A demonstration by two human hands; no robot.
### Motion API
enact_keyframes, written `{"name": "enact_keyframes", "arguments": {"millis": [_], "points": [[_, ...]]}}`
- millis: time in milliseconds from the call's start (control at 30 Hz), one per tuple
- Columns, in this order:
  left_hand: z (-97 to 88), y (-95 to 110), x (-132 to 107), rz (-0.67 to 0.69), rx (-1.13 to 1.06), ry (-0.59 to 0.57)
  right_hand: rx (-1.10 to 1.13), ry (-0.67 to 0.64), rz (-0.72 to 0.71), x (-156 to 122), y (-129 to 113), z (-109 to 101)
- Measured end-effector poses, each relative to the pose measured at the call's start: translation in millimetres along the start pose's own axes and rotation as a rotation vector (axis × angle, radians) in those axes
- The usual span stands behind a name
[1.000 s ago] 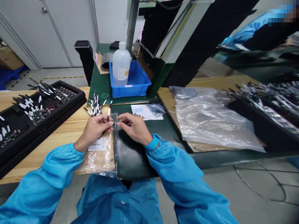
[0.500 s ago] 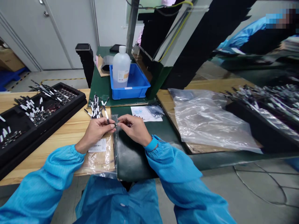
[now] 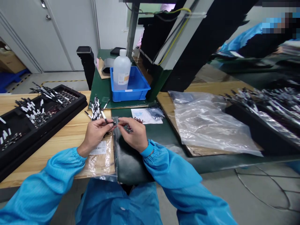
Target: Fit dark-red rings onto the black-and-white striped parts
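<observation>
Between the thumb and fingers of my left hand is a small black electronic part with a black-and-white strip, probably a flex cable. My right hand is pinched closed just right of the part's end; whatever its fingertips hold is too small to make out. Behind my left hand a bunch of similar strip parts lies on the table. Below the hands is a clear plastic bag with a white label. Tiny dark red pieces lie beside and behind my right hand, partly on a printed paper.
A black foam tray of strip parts lies at left. A white bottle stands in a blue bin at the back. On the right are a large plastic bag and another black tray. Beyond is another person's blue sleeve.
The strip in my left hand has tilted to lean further left, and its black end shows more. My right hand has shifted slightly left and down. The camera view has moved a little.
</observation>
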State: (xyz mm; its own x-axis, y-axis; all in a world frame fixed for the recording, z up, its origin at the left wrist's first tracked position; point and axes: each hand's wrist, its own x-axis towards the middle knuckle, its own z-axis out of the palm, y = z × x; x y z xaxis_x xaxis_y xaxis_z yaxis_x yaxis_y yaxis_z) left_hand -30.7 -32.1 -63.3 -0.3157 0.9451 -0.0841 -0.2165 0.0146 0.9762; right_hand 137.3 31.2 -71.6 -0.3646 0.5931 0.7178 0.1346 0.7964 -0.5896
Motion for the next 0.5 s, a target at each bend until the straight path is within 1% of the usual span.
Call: {"name": "enact_keyframes", "arguments": {"millis": [100,333,500], "points": [[3.4,1.4,-3.2,0.02,0.046,0.019,-0.026,0.003,-0.014,-2.5,1.0,4.2],[7.3,2.2,-6.7,0.042,0.075,0.026,-0.045,0.008,0.051,-2.7,0.8,4.7],[4.4,-0.5,-7.8,0.123,0.204,0.024,-0.026,0.033,0.1,-1.8,-1.5,4.1]]}}
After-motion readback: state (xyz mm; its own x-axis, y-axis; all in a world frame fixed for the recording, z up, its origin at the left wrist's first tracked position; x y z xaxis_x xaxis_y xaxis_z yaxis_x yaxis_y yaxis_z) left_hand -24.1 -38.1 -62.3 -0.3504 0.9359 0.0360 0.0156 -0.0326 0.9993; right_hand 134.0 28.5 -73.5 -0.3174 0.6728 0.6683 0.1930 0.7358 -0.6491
